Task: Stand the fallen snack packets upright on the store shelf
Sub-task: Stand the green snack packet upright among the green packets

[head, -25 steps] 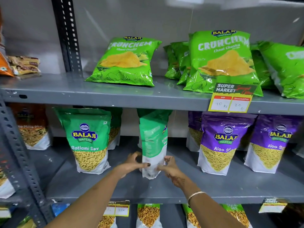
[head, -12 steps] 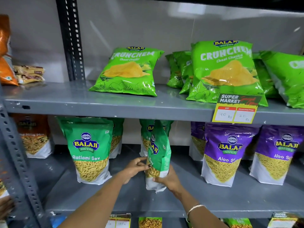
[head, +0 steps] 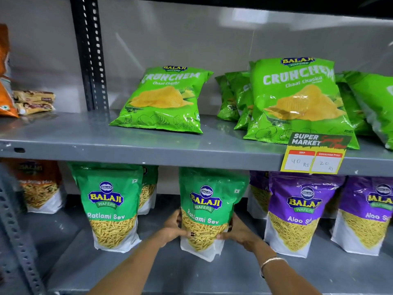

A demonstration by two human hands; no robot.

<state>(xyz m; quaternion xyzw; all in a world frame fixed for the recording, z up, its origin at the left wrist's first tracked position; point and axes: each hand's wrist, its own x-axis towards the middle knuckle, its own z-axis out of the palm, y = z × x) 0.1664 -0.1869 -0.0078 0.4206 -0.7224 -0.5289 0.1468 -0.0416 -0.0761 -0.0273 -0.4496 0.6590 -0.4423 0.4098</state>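
Both hands hold one green Ratlami Sev packet (head: 205,211) on the lower shelf (head: 148,271), upright and facing forward. The left hand (head: 173,227) clasps its left edge with the thumb laid across the front over the clear window, and the right hand (head: 237,233) clasps the right edge the same way, so each grip is closed on the packet's lower sides. The packet's white base touches the shelf surface, set slightly nearer the front edge than its neighbours. A thin bangle (head: 271,261) sits on the right wrist.

To the left, a second Ratlami Sev packet (head: 110,206) stands upright, apart from the held one with a bare strip of shelf between them. To the right, a purple Aloo Sev packet (head: 297,213) stands just beside the right hand, with less room on that side. More packets stand behind these rows. An orange packet (head: 39,186) stands at the far left, near the perforated upright post (head: 14,226).

In front of the held packet the shelf is bare up to its front lip, where both forearms cross.

On the upper shelf (head: 85,137), green Crunchem bags (head: 163,99) lean back against the rear wall, and a price tag (head: 314,154) hangs over that shelf's front edge, above the purple packets.
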